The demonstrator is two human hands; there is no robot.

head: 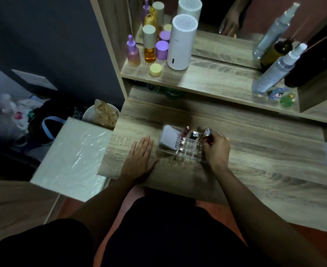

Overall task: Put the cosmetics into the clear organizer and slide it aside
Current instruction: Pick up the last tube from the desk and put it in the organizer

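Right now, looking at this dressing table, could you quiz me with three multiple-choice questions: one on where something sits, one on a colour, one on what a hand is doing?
1. Where does the white tube lie?
A. In the clear organizer's left section
B. On the upper shelf
C. On the floor

2. What colour is the tall cylinder on the shelf?
A. Purple
B. White
C. Black

3. What is the left hand doing?
A. Holding a bottle
B. Lying flat on the table
C. Lifting the organizer

Answers: A, it fills the left compartment; B, its body is white; B, palm down, fingers spread, while the right hand grips a lipstick.
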